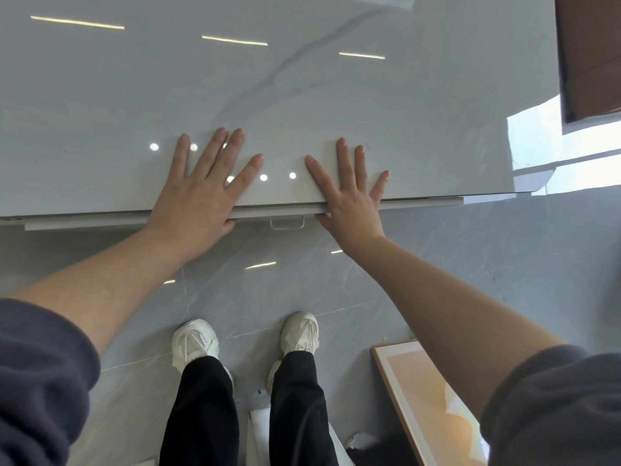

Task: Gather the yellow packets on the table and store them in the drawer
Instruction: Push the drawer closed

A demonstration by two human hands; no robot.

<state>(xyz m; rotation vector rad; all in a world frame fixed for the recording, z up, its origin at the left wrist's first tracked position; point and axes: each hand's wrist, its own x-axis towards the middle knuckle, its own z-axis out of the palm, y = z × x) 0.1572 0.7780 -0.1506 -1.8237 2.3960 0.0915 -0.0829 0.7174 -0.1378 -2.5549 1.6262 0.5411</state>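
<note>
Along the near edge of the glossy pale marble-patterned table (302, 95), left hand (198, 190) and right hand (349, 200) lie flat, fingers spread, holding nothing; no yellow packets show, so check the shut white drawer (255, 215) sits flush.

Table (336, 95): glossy pale grey-white, one faint darker grey vein. Floor (504, 264): grey tiles with soft marbling. Sleeves (37, 381) dark slate, trousers (201, 415) black, shoes (193, 341) off-white; frame (396, 398) light wood around a peach-orange print.
</note>
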